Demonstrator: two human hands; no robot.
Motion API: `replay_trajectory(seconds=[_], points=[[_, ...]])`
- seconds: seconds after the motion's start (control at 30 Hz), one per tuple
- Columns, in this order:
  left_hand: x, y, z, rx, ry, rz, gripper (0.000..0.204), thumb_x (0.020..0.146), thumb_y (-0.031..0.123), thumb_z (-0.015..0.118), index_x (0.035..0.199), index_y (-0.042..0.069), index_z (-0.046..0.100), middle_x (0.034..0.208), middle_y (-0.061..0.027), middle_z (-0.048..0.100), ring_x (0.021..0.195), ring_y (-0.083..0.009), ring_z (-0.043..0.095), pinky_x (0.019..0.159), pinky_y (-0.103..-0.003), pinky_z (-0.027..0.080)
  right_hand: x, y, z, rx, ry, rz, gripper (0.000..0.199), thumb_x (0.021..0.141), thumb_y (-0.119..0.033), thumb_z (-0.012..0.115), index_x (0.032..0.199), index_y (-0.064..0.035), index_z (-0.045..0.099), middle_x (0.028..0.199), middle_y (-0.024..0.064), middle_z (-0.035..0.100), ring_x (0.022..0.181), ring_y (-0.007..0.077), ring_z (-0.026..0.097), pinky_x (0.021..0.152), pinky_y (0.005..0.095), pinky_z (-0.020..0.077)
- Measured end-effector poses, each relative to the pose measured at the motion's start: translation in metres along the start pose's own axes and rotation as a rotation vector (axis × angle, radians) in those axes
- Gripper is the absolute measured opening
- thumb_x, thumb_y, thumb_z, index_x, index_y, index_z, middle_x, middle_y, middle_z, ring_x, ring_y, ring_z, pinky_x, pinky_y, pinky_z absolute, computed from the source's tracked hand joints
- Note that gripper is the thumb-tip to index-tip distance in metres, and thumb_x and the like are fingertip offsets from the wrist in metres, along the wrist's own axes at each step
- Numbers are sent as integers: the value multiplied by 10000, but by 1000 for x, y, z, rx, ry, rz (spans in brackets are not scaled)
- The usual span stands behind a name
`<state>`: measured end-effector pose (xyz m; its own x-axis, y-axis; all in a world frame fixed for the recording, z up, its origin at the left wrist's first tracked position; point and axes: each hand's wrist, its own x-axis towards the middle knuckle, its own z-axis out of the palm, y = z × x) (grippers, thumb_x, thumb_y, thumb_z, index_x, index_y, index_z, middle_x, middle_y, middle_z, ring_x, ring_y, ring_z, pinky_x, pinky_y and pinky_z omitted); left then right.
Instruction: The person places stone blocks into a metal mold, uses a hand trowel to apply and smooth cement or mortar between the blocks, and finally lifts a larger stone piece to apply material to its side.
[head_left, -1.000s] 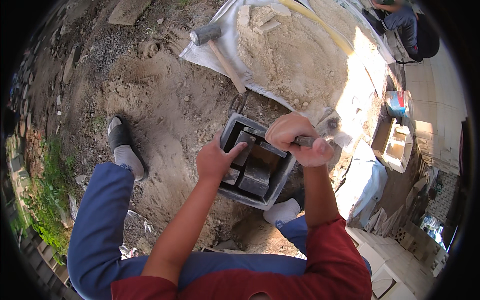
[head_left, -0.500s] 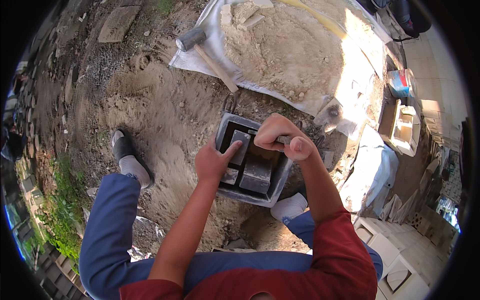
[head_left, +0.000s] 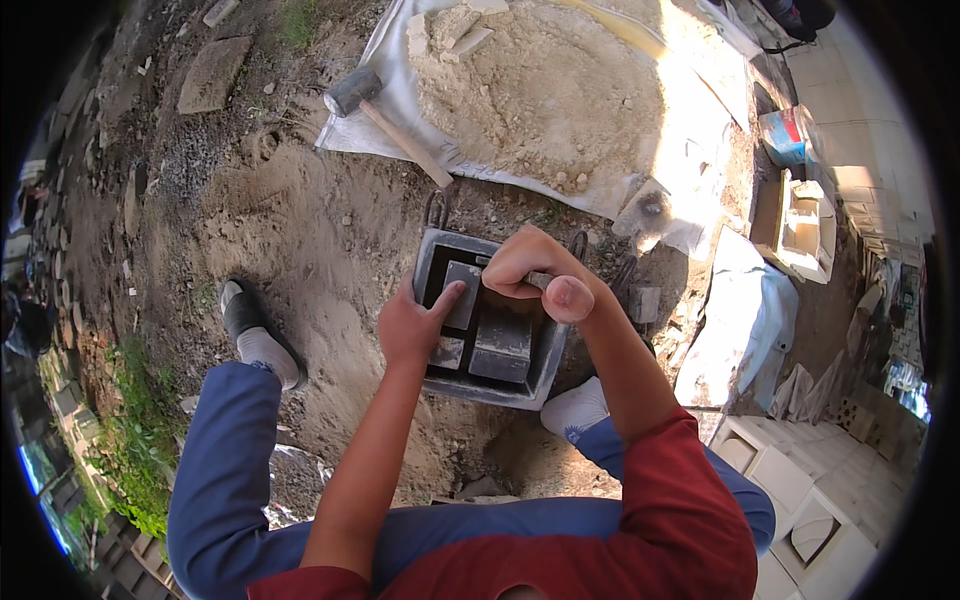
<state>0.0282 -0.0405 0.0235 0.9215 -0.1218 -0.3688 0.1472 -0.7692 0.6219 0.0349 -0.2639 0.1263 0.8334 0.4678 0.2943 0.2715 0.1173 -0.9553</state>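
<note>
A grey rectangular box mould (head_left: pixel 548 388) lies on the dirt between my feet, with dark blocks inside separated by gaps. My left hand (head_left: pixel 407 325) holds its left side, the thumb stretched onto the upper-left block (head_left: pixel 461 296); the other fingers are mostly hidden at the rim. Over the upper right of the mould, my right hand (head_left: pixel 535 272) is closed in a fist around a short tool with a greyish handle (head_left: pixel 539 281). Its working end is mostly hidden, so its kind is unclear. A larger tapered block (head_left: pixel 502 345) sits below that fist.
Beyond the mould, a mallet (head_left: pixel 352 92) with a wooden handle lies at the edge of a white sheet (head_left: pixel 345 135) bearing a sandy powder heap (head_left: pixel 540 100). To the right are a bucket (head_left: pixel 786 137), a pale plaster-like trough (head_left: pixel 803 230) and stacked pale blocks (head_left: pixel 770 475).
The whole view has shifted slightly, so the mould, mallet and heap appear a little further left. Both hands keep nearly the same places on and over the mould.
</note>
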Motion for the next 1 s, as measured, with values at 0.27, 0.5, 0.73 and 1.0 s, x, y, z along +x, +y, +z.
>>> replay_trajectory(seconds=[0.27, 0.5, 0.73, 1.0], points=[[-7, 5, 1, 79, -38, 0, 728, 771, 684, 753, 1176, 83, 686, 912, -177, 745, 861, -380, 724, 766, -462, 557, 11, 3, 5, -9, 92, -5, 844, 901, -843, 270, 556, -74, 228, 494, -5, 229, 409, 170, 287, 438, 332, 182], [-4, -4, -3, 56, 4, 4, 728, 768, 694, 749, 1116, 59, 679, 909, -173, 741, 854, -376, 723, 757, -455, 558, 38, -9, 17, 12, 55, 29, 852, 901, -851, 284, 554, -74, 239, 500, 0, 227, 409, 172, 278, 442, 331, 173], [-7, -2, -4, 73, -22, -13, 802, 724, 764, 733, 1046, 30, 686, 851, -188, 729, 819, -382, 723, 737, -461, 563, 40, 11, 18, -36, 56, 39, 858, 896, -858, 286, 556, -72, 236, 501, 1, 222, 414, 169, 260, 447, 336, 162], [-6, 2, -6, 46, -87, -14, 784, 720, 772, 730, 957, 26, 710, 829, -190, 726, 803, -382, 725, 726, -453, 567, 52, 5, 27, -88, 66, 48, 847, 894, -854, 290, 556, -80, 229, 500, 3, 222, 415, 182, 266, 449, 345, 172]])
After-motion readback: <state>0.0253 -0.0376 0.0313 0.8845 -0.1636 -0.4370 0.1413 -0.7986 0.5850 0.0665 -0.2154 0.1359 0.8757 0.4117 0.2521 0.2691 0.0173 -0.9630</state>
